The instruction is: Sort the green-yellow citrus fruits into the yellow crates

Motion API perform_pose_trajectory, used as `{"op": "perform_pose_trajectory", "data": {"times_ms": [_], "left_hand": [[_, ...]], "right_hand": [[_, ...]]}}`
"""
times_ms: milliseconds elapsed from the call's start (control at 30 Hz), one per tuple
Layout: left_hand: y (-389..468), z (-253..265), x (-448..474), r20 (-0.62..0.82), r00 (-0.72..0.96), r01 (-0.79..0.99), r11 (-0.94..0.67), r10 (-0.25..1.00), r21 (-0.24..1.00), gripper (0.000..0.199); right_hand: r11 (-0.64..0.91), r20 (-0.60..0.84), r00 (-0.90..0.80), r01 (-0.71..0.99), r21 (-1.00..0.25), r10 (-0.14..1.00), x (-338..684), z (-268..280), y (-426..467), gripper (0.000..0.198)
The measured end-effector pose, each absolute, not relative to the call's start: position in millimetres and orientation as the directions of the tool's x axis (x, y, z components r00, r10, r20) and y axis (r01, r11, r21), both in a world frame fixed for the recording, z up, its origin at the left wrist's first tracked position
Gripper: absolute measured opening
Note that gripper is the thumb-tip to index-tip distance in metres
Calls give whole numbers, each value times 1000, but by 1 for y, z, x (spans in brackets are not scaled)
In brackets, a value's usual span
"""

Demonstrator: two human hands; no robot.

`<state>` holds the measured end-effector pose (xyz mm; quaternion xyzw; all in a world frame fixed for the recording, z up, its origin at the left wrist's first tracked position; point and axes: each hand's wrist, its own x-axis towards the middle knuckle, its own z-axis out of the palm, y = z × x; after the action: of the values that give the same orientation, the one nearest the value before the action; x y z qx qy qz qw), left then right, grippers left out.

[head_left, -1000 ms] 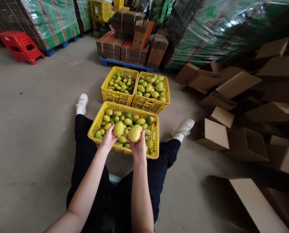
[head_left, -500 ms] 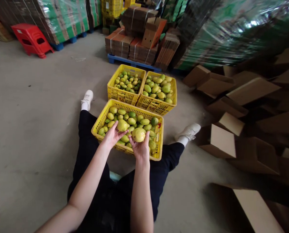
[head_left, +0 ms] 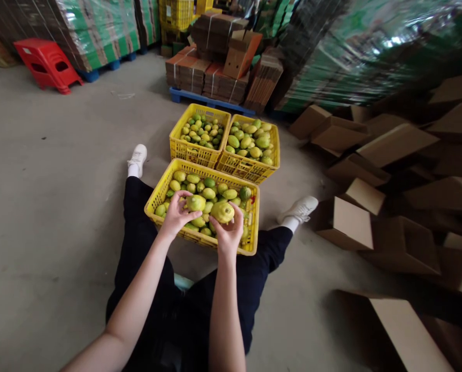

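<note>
In the head view, the left hand (head_left: 175, 214) clasped one fruit (head_left: 196, 203) and the right hand (head_left: 230, 233) another fruit (head_left: 222, 212), slightly apart mid-frame over the nearest of three yellow crates (head_left: 255, 225), while one red stool (head_left: 47, 61) stood upper left.

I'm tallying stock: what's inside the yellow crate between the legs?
Inside the crate lie green and yellow fruits. The left hand and right hand, each holding one fruit, block part of the view; whatever lies beneath the top layer is covered.
</note>
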<state>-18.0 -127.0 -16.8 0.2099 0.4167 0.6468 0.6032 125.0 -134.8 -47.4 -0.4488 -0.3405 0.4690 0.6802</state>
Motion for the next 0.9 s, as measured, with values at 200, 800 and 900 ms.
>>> {"op": "perform_pose_trajectory", "data": {"times_ms": [200, 800, 900], "left_hand": [[-127, -16, -24, -89, -175, -458, -1, 981, 889, 58], [-122, -26, -33, -390, -108, -814, 144, 914, 563, 26], [-120, -16, -31, -475, -135, -841, 153, 870, 520, 20]], "right_hand": [[239, 188, 287, -155, -959, 939, 128, -49, -131, 51], [0, -140, 198, -577, -817, 970, 114, -44, -132, 44], [0, -182, 217, -642, -766, 959, 114, -45, -128, 46]]}}
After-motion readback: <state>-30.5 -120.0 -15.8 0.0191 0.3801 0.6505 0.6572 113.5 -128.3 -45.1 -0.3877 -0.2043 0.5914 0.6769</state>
